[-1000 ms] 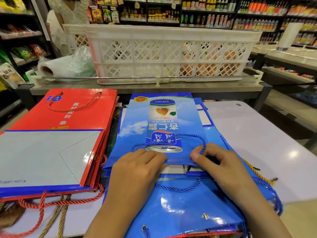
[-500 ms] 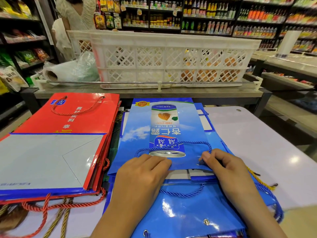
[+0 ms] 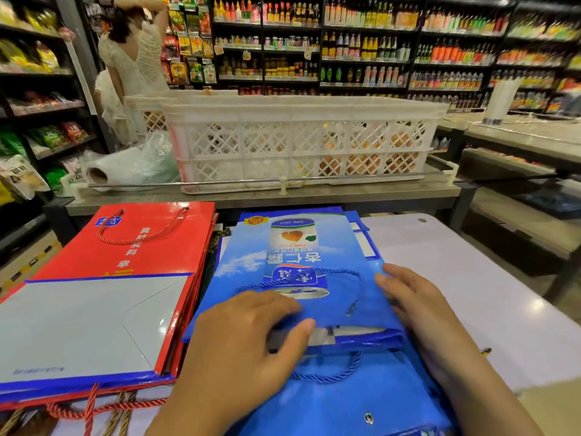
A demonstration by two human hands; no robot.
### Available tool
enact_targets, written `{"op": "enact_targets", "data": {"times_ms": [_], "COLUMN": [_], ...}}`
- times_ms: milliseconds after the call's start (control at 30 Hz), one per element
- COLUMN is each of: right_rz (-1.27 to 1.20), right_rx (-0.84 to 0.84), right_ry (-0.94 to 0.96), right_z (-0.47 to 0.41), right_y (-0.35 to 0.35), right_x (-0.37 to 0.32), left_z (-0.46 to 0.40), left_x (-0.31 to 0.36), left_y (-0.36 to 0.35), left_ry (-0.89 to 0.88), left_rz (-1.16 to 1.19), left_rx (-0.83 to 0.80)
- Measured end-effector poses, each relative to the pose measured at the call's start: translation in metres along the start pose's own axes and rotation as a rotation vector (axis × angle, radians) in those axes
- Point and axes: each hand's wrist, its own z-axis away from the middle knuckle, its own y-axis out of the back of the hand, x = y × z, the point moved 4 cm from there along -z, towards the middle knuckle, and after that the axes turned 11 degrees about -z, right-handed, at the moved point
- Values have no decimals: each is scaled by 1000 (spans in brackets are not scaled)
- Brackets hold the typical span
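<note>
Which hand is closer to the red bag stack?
Left. The left hand rests on the blue bag just right of the red bag stack; the right hand lies at that bag's far right edge.

Bright overhead store light; table (image 3: 490, 297) glare; edges warped, shelves blurred.

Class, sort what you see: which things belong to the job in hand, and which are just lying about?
In the job: top blue bag, left hand, right hand, blue bag pile underneath.
Lying about: red bag pile, white crate, plastic-bag roll.
</note>
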Motion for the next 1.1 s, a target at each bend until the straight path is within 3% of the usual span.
{"op": "enact_targets", "data": {"times_ms": [67,133,200,367,500,733,867,967,1100], "right_rz": [6,-14,-28,-43,-45,-100,53,267,349], "right_rx": [9,-1,-9,-55,-93,-152,-307,-373,-298], "right_ry": [1,21,60,128,154,161,159,113,71], "right_z": [-1,1,5,11,11,8,12,13,7], "right_y": [1,-1,-2,-6,-6,-7,-13,-20,-26], "right_x": [2,4,3,5,5,4,-1,0,4], "left_z": [-10,-27,-54,-114,-135,-139,-136,-133,-130], "left_x": [6,14,20,42,56,54,53,41,11], "left_y": [6,3,-6,-45,-56,-48,-10,35,93], "left_ry": [128,179,228,265,275,297,298,310,323], "left_rz": [123,164,91,-229,-339,-268,-184,7,329], "left_rx": [-149,-152,-142,-394,-460,-382,-182,-62,25]}}
